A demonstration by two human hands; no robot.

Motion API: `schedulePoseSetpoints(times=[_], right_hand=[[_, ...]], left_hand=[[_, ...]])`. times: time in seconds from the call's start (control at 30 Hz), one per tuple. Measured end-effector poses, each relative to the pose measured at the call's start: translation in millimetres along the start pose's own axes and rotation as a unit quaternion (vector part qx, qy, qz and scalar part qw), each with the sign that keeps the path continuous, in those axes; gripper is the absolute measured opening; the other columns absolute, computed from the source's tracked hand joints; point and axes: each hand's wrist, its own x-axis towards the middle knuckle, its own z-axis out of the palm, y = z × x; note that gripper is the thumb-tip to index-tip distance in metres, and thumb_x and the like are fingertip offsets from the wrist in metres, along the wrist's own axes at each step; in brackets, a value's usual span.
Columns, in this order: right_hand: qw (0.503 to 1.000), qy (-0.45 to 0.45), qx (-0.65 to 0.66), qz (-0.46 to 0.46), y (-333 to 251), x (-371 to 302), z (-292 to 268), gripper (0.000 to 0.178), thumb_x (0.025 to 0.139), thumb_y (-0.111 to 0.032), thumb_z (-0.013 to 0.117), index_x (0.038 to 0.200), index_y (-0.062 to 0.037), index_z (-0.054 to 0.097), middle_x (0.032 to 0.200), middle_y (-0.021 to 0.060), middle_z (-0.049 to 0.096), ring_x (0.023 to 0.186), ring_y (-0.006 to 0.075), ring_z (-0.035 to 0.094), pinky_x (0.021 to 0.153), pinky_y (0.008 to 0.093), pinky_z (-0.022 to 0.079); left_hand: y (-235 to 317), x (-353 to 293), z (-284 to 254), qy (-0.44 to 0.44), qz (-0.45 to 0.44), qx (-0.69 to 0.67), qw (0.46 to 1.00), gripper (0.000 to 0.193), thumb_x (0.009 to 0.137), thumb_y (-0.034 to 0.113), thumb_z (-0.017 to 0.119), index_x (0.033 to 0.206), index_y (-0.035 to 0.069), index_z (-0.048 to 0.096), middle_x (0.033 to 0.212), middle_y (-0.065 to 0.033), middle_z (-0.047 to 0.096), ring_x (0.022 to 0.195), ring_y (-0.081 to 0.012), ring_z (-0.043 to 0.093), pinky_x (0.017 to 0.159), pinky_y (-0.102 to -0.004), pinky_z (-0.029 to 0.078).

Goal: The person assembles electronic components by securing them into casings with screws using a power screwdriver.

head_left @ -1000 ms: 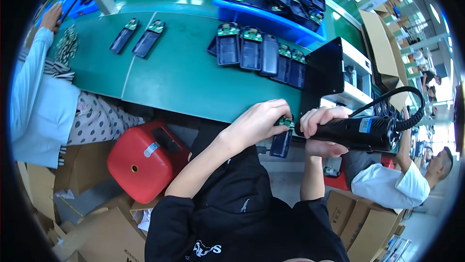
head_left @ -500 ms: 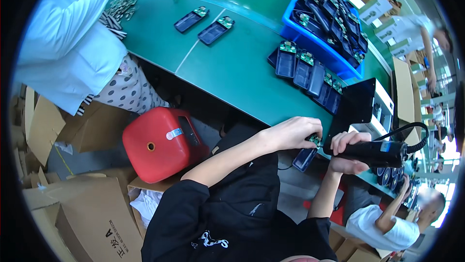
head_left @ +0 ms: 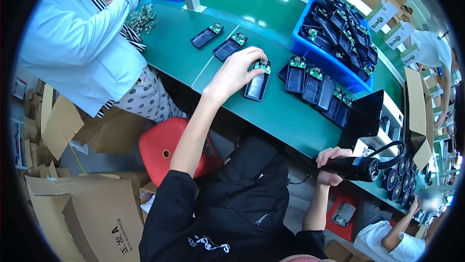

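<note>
My left hand (head_left: 238, 72) is closed on the circuit-board end of a dark plastic housing half (head_left: 256, 87), which is at the green table's surface. Two similar housings, one of them here (head_left: 229, 47), lie just beyond that hand to the left. At the table's near edge, my right hand (head_left: 331, 166) wraps round a black electric screwdriver (head_left: 356, 167) with a coiled cord. Its tip is hard to make out. Several more housings with green boards (head_left: 312, 85) lie overlapping between my two hands, on the far side.
A blue bin (head_left: 334, 70) heaped with housings stands behind the overlapping row. Right of it sits a black and white box-shaped device (head_left: 373, 121). Loose circuit boards (head_left: 142, 18) lie near a co-worker in light blue (head_left: 72, 44). A red stool (head_left: 162, 148) is below the table edge.
My left hand has carried the housing from beside the screwdriver, off the near edge, up and left over the table. My right hand still holds the screwdriver, slightly lower in view.
</note>
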Motion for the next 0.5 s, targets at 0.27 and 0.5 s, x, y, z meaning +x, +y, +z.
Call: schedulePoseSetpoints(times=[0.27, 0.5], right_hand=[[0.999, 0.004, 0.042, 0.018, 6.9, -0.9, 8.0, 0.084, 0.067, -0.078, 0.073, 0.095, -0.0041, 0.042, 0.063, 0.0045, 0.05, 0.05, 0.0138, 0.051, 0.045, 0.0242, 0.044], [0.999, 0.006, 0.039, 0.007, -8.1, -7.8, -8.2, 0.082, 0.068, -0.073, 0.077, 0.094, -0.0037, 0.042, 0.064, 0.0046, 0.051, 0.05, 0.0137, 0.051, 0.045, 0.0249, 0.045]], left_hand=[[-24.1, 60.3, 45.0, -0.055, -0.033, -0.038, 0.997, 0.031, 0.08, 0.014, 0.078, 0.109, 0.005, 0.068, 0.105, -0.0078, 0.067, 0.082, -0.0214, 0.061, 0.08, -0.0326, 0.052], [-24.7, 70.2, 27.8, 0.03, 0.022, 0.008, 0.999, 0.03, 0.085, 0.01, 0.071, 0.114, 0.007, 0.068, 0.115, -0.0118, 0.067, 0.104, -0.0277, 0.064, 0.093, -0.0359, 0.051]])
